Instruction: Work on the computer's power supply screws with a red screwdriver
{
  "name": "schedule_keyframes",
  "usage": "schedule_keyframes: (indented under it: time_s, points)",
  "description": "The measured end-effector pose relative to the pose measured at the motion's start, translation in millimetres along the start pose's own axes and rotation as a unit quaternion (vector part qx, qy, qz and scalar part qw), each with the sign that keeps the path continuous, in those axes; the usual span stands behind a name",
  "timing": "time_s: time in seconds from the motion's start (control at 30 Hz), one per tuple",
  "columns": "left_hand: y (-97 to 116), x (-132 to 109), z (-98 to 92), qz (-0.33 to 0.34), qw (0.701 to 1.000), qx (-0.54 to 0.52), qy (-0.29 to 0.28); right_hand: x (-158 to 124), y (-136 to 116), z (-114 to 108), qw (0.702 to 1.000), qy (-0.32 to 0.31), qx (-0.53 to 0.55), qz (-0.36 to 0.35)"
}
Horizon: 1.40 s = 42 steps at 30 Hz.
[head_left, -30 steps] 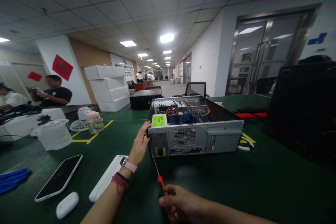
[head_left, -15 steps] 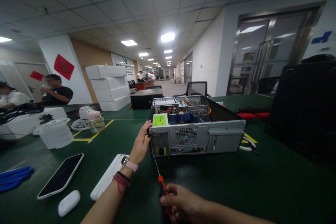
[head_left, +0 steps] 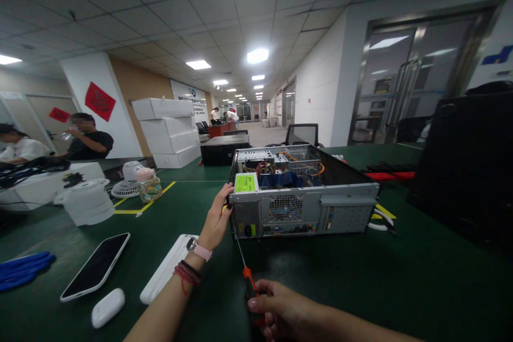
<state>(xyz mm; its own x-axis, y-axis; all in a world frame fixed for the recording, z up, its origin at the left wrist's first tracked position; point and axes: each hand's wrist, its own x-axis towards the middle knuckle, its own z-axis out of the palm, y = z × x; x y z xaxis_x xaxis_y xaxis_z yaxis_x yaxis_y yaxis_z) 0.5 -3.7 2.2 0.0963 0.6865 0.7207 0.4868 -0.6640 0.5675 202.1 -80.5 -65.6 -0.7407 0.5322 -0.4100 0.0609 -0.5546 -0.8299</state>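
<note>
The flat dark green table mat has yellow tape lines at the far left. The silver-grey metal computer case shows a pattern of small round holes on its near panel. It has a bright green rectangular label on top at the left, and orange and blue cables inside. The slim metal screwdriver has an orange and black handle. The left wrist carries a pink watch strap and red and black bracelets. At the near left lie a black-screen smartphone with a white edge and a white oval plastic case.
</note>
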Motion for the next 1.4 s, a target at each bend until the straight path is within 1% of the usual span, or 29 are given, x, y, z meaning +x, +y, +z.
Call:
schedule_keyframes:
  time_s: [0.3, 0.57, 1.17, 1.3, 1.4]
  points:
    - [-3.2, 0.1, 0.7, 0.000, 1.000, 0.003, 0.002, -0.8, 2.4, 1.1, 1.000, 0.015, 0.007, -0.007]
    - [-1.6, -0.5, 0.2, -0.003, 1.000, 0.004, 0.001, -3.9, -2.4, 1.7, 0.999, -0.037, 0.019, -0.018]
    - [-1.5, -0.1, 0.1, -0.002, 1.000, 0.004, 0.003, -1.7, 1.3, -1.9, 0.994, -0.084, 0.068, -0.015]
    - [-0.9, -0.3, 0.2, -0.001, 1.000, 0.000, 0.002, 1.1, 3.6, -5.6, 0.992, -0.104, 0.063, -0.016]
    - [-0.4, -0.3, 0.1, 0.000, 1.000, -0.003, 0.002, 0.7, 2.9, -6.3, 0.993, -0.103, 0.058, -0.007]
